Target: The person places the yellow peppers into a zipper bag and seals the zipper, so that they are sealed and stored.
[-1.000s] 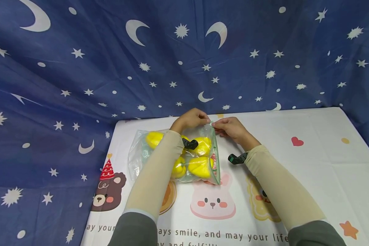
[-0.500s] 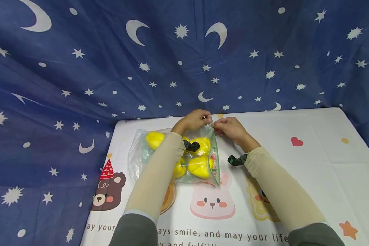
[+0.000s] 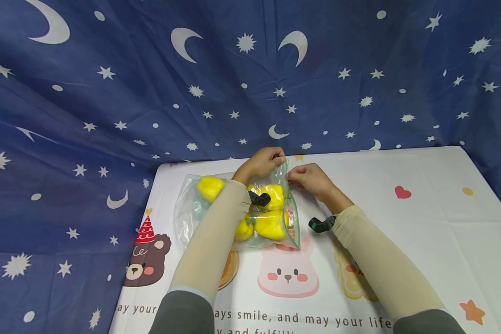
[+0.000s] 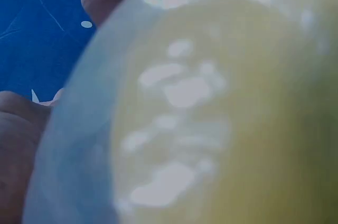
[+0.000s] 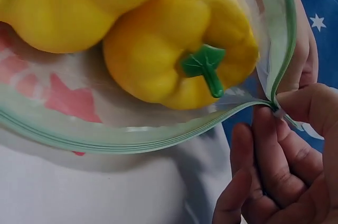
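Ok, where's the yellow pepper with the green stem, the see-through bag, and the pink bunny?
Yellow bell pepper with green stem (image 5: 169, 55), right wrist view, on its side.
Clear plastic zip bag (image 3: 186, 218), head view, left wall.
Pink bunny print (image 3: 288, 276), head view, face.

The left hand now lifts the far corner of the zip bag slightly higher, toward the counter's back edge, so the bag's mouth stands up more. The right hand sits a little lower along the zipper edge, nearer the front edge, its pinch separated from the left hand's grip.
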Demonstrator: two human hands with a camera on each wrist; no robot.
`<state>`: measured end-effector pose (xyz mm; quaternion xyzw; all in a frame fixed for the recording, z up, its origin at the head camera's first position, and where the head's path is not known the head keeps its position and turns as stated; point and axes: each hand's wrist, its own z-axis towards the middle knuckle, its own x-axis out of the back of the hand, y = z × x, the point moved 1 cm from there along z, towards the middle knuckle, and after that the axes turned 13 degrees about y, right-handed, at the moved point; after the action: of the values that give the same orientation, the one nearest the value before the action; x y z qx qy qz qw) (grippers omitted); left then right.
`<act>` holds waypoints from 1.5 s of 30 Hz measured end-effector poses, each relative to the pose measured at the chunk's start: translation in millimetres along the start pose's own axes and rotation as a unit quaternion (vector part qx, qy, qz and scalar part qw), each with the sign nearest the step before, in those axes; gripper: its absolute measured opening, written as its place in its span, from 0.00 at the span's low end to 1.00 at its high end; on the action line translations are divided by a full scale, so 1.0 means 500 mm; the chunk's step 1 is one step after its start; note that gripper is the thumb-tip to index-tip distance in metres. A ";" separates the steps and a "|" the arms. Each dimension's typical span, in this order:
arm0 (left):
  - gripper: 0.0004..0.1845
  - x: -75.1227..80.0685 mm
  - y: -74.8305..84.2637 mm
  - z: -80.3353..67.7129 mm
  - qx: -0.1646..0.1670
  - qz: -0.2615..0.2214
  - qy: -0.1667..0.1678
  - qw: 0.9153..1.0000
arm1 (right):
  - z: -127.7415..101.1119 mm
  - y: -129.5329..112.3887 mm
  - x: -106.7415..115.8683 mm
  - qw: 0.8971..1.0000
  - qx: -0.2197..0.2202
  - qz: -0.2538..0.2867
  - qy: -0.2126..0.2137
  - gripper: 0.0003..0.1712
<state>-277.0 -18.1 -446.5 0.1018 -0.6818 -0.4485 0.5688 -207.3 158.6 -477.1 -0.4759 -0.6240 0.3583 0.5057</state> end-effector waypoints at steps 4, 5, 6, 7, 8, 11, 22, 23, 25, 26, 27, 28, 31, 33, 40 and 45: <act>0.11 -0.002 -0.005 -0.003 0.010 -0.017 0.004 1.000 | -0.015 0.003 -0.005 1.000 0.004 0.003 0.028 0.17; 0.12 -0.003 -0.006 -0.004 0.015 -0.023 0.002 1.000 | -0.018 0.004 -0.006 0.999 0.007 0.000 0.033 0.19; 0.12 -0.003 -0.006 -0.006 0.019 -0.030 -0.001 0.999 | -0.022 0.004 -0.008 0.999 0.009 -0.004 0.038 0.20; 0.13 -0.004 -0.007 -0.007 0.024 -0.037 -0.002 0.999 | -0.027 0.004 -0.011 0.999 0.014 -0.010 0.041 0.21; 0.14 -0.004 -0.008 -0.008 0.031 -0.047 -0.003 0.998 | -0.031 0.003 -0.013 0.999 0.022 -0.020 0.045 0.21; 0.18 -0.006 -0.013 -0.010 0.047 -0.068 0.010 0.997 | -0.042 0.000 -0.020 0.995 0.061 -0.054 0.065 0.19; 0.10 -0.018 -0.017 -0.020 0.038 -0.106 0.082 0.990 | -0.060 -0.005 -0.036 0.974 0.118 -0.106 0.159 0.11; 0.11 -0.018 -0.018 -0.021 0.038 -0.106 0.083 0.990 | -0.062 -0.004 -0.037 0.975 0.115 -0.106 0.159 0.11; 0.11 -0.018 -0.019 -0.022 0.037 -0.105 0.086 0.990 | -0.065 -0.003 -0.037 0.976 0.111 -0.106 0.155 0.11; 0.11 -0.018 -0.020 -0.022 0.037 -0.105 0.087 0.990 | -0.066 -0.002 -0.038 0.977 0.108 -0.105 0.154 0.11; 0.11 -0.018 -0.021 -0.022 0.038 -0.105 0.088 0.990 | -0.067 -0.001 -0.038 0.977 0.105 -0.103 0.152 0.11; 0.11 -0.018 -0.021 -0.022 0.038 -0.104 0.089 0.990 | -0.069 0.000 -0.039 0.978 0.104 -0.104 0.150 0.11; 0.11 -0.017 -0.022 -0.022 0.038 -0.105 0.093 0.989 | -0.072 0.004 -0.040 0.979 0.105 -0.103 0.144 0.11; 0.11 -0.017 -0.023 -0.022 0.036 -0.105 0.095 0.989 | -0.075 0.007 -0.041 0.978 0.107 -0.104 0.143 0.11; 0.11 -0.014 -0.027 -0.015 0.027 -0.079 0.091 0.992 | -0.090 0.014 -0.043 0.980 0.104 -0.095 0.139 0.11; 0.09 -0.005 -0.025 -0.010 0.030 -0.068 0.089 0.993 | -0.105 0.016 -0.046 0.986 0.091 -0.081 0.116 0.11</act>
<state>-276.3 -26.2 -457.5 0.2043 -0.6332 -0.4549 0.5919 -153.5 137.3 -479.3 -0.4142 -0.5624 0.3140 0.6430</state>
